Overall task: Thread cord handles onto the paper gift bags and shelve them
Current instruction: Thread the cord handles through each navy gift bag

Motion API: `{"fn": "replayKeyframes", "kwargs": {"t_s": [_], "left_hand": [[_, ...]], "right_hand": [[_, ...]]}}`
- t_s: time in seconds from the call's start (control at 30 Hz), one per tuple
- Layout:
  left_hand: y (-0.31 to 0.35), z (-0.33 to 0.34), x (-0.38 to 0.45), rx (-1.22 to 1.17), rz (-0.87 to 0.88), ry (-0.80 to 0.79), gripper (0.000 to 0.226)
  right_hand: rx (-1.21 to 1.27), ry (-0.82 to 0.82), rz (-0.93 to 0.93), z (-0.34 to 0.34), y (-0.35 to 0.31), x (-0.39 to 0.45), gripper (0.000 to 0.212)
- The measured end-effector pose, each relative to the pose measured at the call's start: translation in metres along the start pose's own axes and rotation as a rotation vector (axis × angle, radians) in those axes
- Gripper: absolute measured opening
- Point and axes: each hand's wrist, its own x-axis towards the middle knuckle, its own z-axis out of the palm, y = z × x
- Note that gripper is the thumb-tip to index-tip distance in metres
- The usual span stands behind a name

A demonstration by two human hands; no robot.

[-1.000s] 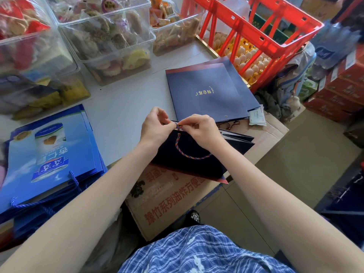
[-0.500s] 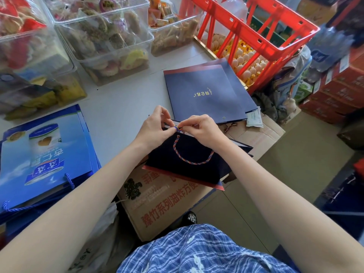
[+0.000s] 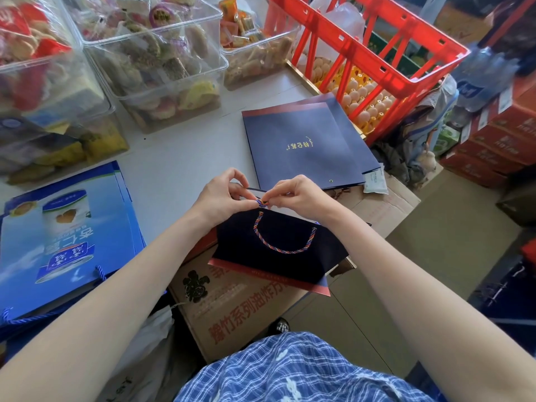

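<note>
Presently one navy gift bag (image 3: 278, 256) lies on a cardboard box (image 3: 232, 309) at the table edge, one twisted cord handle (image 3: 284, 242) threaded; left hand (image 3: 220, 198) and right hand (image 3: 301, 195) both pinch the cord's end (image 3: 261, 202). Beyond lies a stack of at least two flat navy bags (image 3: 301, 146); at left a stack of blue printed bags (image 3: 63, 233); three clear snack bins (image 3: 150, 59) and one red crate (image 3: 371, 53) stand behind.

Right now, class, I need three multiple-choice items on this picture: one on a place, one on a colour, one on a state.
1. Where does the flat navy bag with gold lettering lie?
A. on the white table
B. inside the red crate
C. on the floor

2. What colour is the crate holding eggs?
A. green
B. red
C. white

3. What are both hands doing?
A. resting flat
B. pinching a cord end
C. lifting a box

Answers: 1 A, it lies on the table. 2 B, its bars are red. 3 B, left hand and right hand meet at the cord above the dark bag.
</note>
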Motion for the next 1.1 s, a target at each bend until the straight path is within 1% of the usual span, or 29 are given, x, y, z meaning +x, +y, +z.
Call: {"fn": "replayKeyframes", "kwargs": {"t_s": [0.1,0.27,0.4,0.53,0.67,0.77,0.93,1.1], "left_hand": [[0.001,-0.002,0.0,0.006,-0.011,-0.008,0.031],[0.005,0.002,0.0,-0.058,-0.013,-0.028,0.03],[0.003,0.008,0.003,-0.068,-0.023,-0.023,0.029],[0.004,0.008,0.005,-0.053,-0.008,0.012,0.028],[0.004,0.008,0.008,-0.055,0.005,-0.009,0.027],[0.006,0.008,0.006,-0.063,0.015,-0.037,0.023],[0.006,0.003,0.002,-0.07,-0.013,-0.078,0.016],[0.005,0.003,0.003,-0.052,-0.04,-0.028,0.015]], "right_hand": [[0.005,-0.027,0.02,-0.001,0.0,0.001,0.017],[0.021,0.105,0.083,0.002,-0.001,0.007,0.011],[-0.034,0.118,0.104,0.006,-0.003,0.007,0.009],[-0.02,0.107,0.069,0.007,0.001,0.002,0.014],[0.07,0.058,0.058,0.005,0.001,-0.003,0.012],[0.075,0.085,0.05,0.007,0.0,-0.004,0.012],[0.019,0.098,0.049,0.013,0.001,-0.002,0.011],[-0.05,0.149,0.009,0.017,0.0,-0.001,0.011]]}}
